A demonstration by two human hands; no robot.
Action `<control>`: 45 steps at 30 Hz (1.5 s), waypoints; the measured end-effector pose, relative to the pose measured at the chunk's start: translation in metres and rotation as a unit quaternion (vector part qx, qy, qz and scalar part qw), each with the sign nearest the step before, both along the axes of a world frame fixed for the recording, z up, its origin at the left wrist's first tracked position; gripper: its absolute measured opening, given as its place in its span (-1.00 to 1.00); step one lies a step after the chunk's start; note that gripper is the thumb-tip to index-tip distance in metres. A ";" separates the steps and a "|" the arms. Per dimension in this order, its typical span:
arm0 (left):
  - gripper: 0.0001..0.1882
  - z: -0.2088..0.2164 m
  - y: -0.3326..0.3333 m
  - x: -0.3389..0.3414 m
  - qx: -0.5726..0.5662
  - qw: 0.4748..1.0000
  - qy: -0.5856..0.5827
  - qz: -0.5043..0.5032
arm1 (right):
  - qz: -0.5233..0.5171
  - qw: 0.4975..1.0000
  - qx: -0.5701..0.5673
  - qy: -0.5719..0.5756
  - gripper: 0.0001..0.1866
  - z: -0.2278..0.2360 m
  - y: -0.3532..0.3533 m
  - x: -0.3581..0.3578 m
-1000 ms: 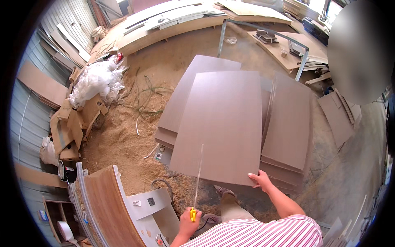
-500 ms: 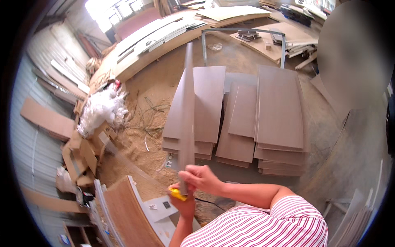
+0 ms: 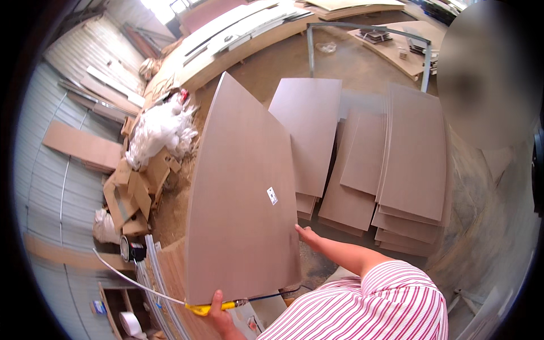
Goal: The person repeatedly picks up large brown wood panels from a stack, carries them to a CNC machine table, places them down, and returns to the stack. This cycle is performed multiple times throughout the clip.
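A large grey-brown board (image 3: pixel 243 187) with a small white label stands tilted upright in front of me, its broad face turned toward me. My left hand (image 3: pixel 222 317) is closed at its lower edge, thumb up against the face, and also grips a yellow air blow gun (image 3: pixel 198 309). A long thin pale nozzle runs left from the gun, and a metal coupling with a dark hose is on its right end. At the board's right edge, my right hand (image 3: pixel 306 233) grips it; most of those fingers are hidden behind the board.
Stacks of similar boards (image 3: pixel 413 153) lie ahead and to the right. A grey metal frame (image 3: pixel 368 27) stands beyond them. Along the left are white plastic wrap (image 3: pixel 161 127), torn cardboard (image 3: pixel 133 195) and a shelf unit holding a tape roll (image 3: pixel 131 324).
The board, earlier seen edge-on, has turned to show its broad face. My hands have moved apart, the left to the lower edge and the right to the side edge.
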State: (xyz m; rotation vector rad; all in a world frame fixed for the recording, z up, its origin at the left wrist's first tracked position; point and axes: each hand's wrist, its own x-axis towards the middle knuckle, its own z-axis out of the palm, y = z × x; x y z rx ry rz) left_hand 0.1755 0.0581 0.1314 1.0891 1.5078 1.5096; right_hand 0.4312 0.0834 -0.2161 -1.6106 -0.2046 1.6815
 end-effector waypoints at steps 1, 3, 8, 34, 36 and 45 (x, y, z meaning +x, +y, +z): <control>-0.27 0.008 -0.008 -0.004 -0.002 1.000 0.013 -0.008 | -0.024 0.994 0.009 0.106 -0.01 -0.007 0.006 0.000; -0.32 0.026 -0.033 -0.004 -0.012 0.999 -0.024 0.029 | -0.047 0.965 -0.003 0.256 -0.02 0.007 0.021 -0.001; -0.37 0.054 -0.075 0.003 -0.073 0.991 -0.033 0.106 | -0.147 0.924 0.060 0.349 -0.04 0.003 0.043 -0.016; -0.44 0.108 -0.415 -0.171 0.013 0.933 0.360 -0.021 | 0.063 0.891 0.341 0.292 -0.27 0.248 -0.013 -0.119; -0.51 0.112 -0.421 -0.170 -0.023 0.953 0.301 0.023 | 0.089 0.868 0.414 0.261 -0.31 0.274 -0.014 -0.138; -0.55 0.037 -0.516 -0.249 0.187 0.804 -0.187 0.533 | 0.343 0.696 0.629 -0.049 -0.60 0.434 -0.026 -0.306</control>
